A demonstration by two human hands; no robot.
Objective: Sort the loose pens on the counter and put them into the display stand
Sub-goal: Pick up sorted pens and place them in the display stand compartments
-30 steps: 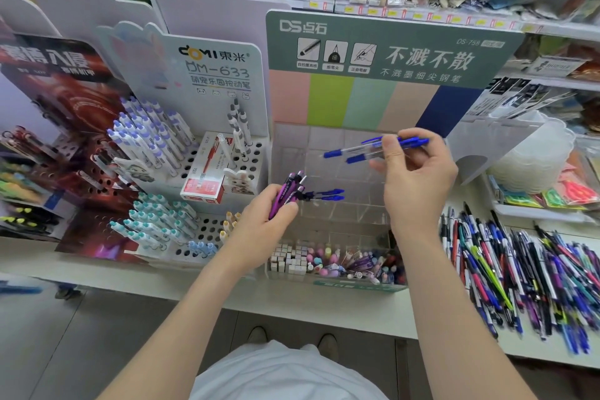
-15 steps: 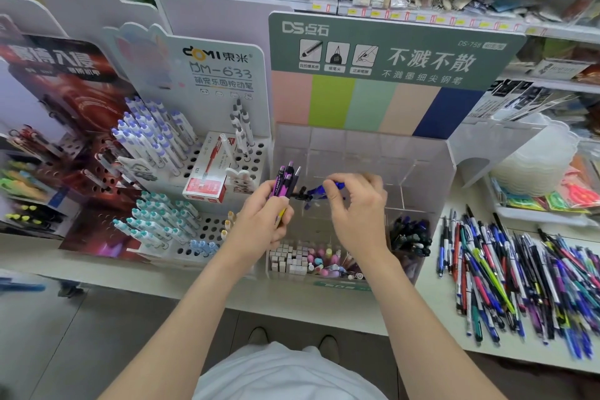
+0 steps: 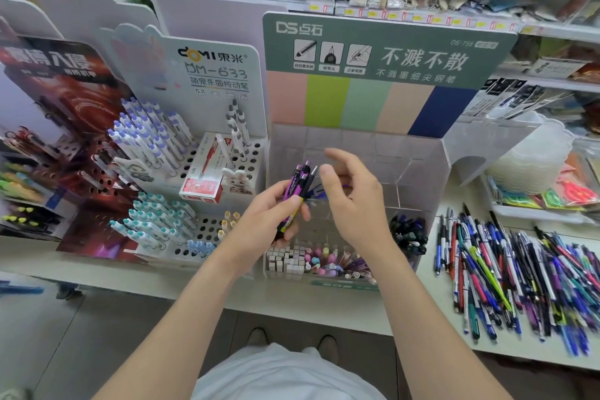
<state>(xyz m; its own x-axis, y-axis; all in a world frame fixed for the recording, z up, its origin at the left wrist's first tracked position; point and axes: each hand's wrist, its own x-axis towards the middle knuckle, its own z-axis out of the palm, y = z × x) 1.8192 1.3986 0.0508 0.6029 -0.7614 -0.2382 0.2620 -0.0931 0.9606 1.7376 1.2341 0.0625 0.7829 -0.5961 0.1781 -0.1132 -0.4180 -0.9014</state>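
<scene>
My left hand [image 3: 271, 213] grips a small bunch of purple and black pens [image 3: 297, 191], held upright in front of the clear acrylic display stand [image 3: 418, 169]. My right hand [image 3: 354, 201] hovers just right of the bunch with fingers loosely spread and nothing in it. Blue pens [image 3: 319, 193] show between the two hands, partly hidden; I cannot tell what supports them. Dark pens [image 3: 407, 232] fill a right-hand compartment of the stand. A big heap of loose pens [image 3: 519, 276] lies on the white counter [image 3: 292, 299] to the right.
A white holed stand with blue-capped and teal-capped pens [image 3: 152, 185] and a red box [image 3: 203, 185] stands to the left. The stand's front row holds erasers and pastel caps [image 3: 302, 261]. Stacked clear trays [image 3: 532, 159] sit at the right; stocked shelves run behind.
My right hand brought blue pens from up high down to the left hand's bunch, let go of them, and now hangs open beside it. The left hand has held its pens throughout.
</scene>
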